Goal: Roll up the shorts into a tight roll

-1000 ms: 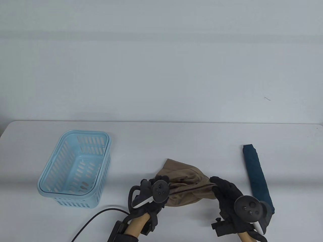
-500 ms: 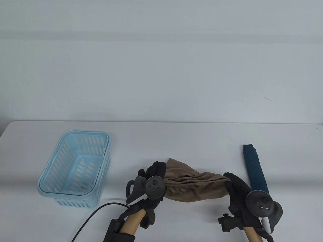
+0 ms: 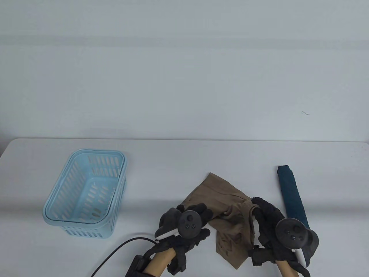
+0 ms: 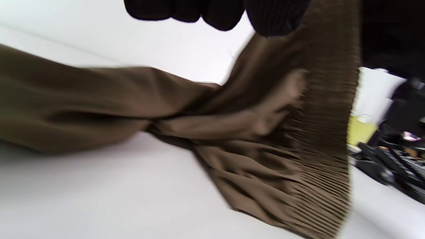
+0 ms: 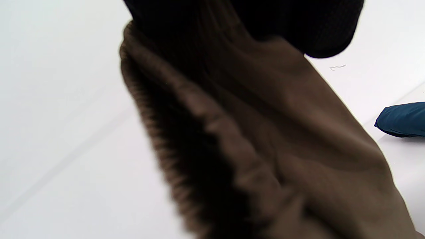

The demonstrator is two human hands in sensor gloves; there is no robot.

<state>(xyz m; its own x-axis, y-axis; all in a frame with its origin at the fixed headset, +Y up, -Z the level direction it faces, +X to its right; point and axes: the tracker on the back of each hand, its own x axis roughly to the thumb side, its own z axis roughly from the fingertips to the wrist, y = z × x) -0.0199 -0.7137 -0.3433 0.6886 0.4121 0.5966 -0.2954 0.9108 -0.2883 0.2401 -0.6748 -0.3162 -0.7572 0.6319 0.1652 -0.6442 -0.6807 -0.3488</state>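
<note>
The brown shorts [image 3: 227, 210] hang crumpled between my two hands above the table's front edge. One leg points to the back, the other droops toward the front. My left hand [image 3: 199, 217] grips the ribbed waistband [image 4: 332, 132] at the left. My right hand [image 3: 261, 212] grips the waistband [image 5: 186, 132] at the right. In the left wrist view my fingertips [image 4: 275, 20] curl over the waistband's top. The right wrist view is filled by the brown cloth under my dark glove [image 5: 315, 30].
A light blue slotted basket [image 3: 86, 193] stands at the left of the white table [image 3: 184, 161]. A rolled dark teal garment [image 3: 292, 199] lies at the right, beside my right hand; it also shows in the right wrist view [image 5: 401, 119]. A black cable [image 3: 115, 254] runs to my left wrist.
The hands moved closer together; my left hand shifted right and toward the front. The shorts, stretched sideways before, now hang open with one leg to the back and one to the front.
</note>
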